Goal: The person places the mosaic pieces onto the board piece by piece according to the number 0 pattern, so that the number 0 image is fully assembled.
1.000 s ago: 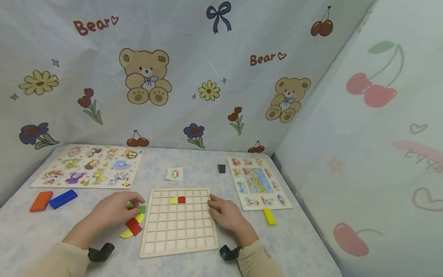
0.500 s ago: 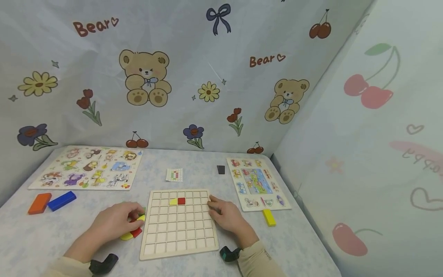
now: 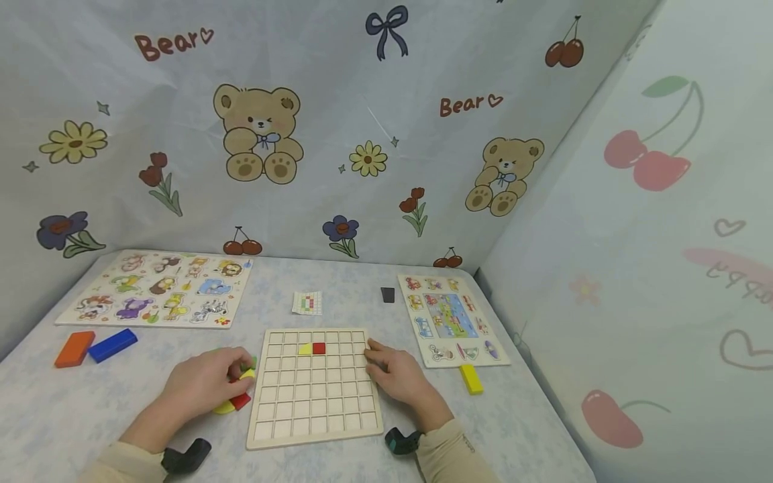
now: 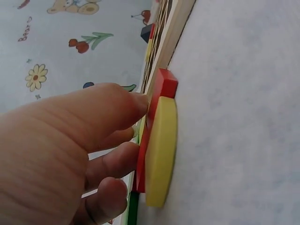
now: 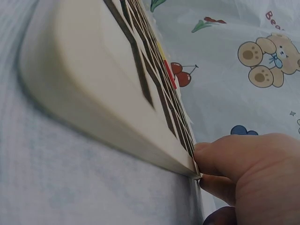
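A pale wooden grid board [image 3: 317, 439] lies in the middle of the table, with a yellow piece [image 3: 305, 349] and a red square [image 3: 319, 348] in its upper part. At its right edge, my right hand [image 3: 400, 379] pinches the rim between thumb and finger. Left of the board, my left hand [image 3: 205, 382] bends over a small pile, its fingertips at a yellow piece [image 3: 248, 373] and a red block [image 4: 166, 83]. A curved yellow block [image 4: 161, 152] stands in front of the red in the left wrist view. Whether the left fingers grip a piece is hidden.
An animal puzzle board [image 3: 157, 288] lies back left, above an orange block [image 3: 75, 349] and a blue block [image 3: 113, 345]. A small grid card [image 3: 308, 303] and a dark piece [image 3: 388, 294] lie behind. Another puzzle board [image 3: 449, 318] and a yellow block [image 3: 471, 380] are at right.
My left hand has lowered from the green piece towards the yellow and red pieces of the pile, then stayed nearly still. The right hand keeps its place at the board's edge.
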Tool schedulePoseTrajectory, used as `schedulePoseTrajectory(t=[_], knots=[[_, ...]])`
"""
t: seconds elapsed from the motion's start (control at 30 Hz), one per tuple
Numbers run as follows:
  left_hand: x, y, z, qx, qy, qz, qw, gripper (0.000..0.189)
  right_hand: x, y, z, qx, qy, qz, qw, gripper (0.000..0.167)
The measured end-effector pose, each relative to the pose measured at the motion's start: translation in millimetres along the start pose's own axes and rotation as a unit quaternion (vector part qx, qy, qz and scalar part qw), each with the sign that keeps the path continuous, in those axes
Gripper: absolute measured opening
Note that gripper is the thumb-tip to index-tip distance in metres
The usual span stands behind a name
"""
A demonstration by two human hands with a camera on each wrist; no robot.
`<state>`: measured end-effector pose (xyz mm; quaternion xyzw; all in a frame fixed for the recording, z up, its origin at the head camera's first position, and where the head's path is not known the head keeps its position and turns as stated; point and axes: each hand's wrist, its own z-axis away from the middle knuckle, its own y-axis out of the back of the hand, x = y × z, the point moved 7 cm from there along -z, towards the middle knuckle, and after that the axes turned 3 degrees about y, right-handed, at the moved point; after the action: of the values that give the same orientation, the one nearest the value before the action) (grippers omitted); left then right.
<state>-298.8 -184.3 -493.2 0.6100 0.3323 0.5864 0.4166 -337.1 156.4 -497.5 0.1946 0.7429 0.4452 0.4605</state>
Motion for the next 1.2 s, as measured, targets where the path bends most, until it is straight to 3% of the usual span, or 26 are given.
schedulePoseTrajectory(t=[0.2, 0.47, 0.73, 0.97, 1.2], knots=[[-5.0, 3.4, -0.1, 0.011, -0.014, 0.009, 0.9998, 0.025, -0.6, 1.0, 0.7, 0.0, -0.002, -0.009, 1.0, 0.039], [-6.0, 3.6, 1.5, -0.014, -0.033, 0.036, 0.9987, 0.026, -0.8, -0.9, 0.0, -0.002, -0.002, -0.01, 0.9999, 0.041], [-1.5, 5.9, 1.4, 0.002, -0.084, -0.013, 0.9964, 0.014, 0.2, -0.5, -0.6, -0.004, 0.0, -0.005, 1.0, 0.041], [-0.8, 6.0, 0.6, 0.0, -0.053, -0.03, 0.9981, 0.022, -0.7, 1.0, -1.5, -0.004, 0.003, -0.003, 1.0, 0.042], [0.8, 7.5, 1.2, 0.002, -0.048, -0.025, 0.9985, 0.031, -0.2, 0.7, -0.1, -0.003, 0.005, 0.002, 1.0, 0.043]])
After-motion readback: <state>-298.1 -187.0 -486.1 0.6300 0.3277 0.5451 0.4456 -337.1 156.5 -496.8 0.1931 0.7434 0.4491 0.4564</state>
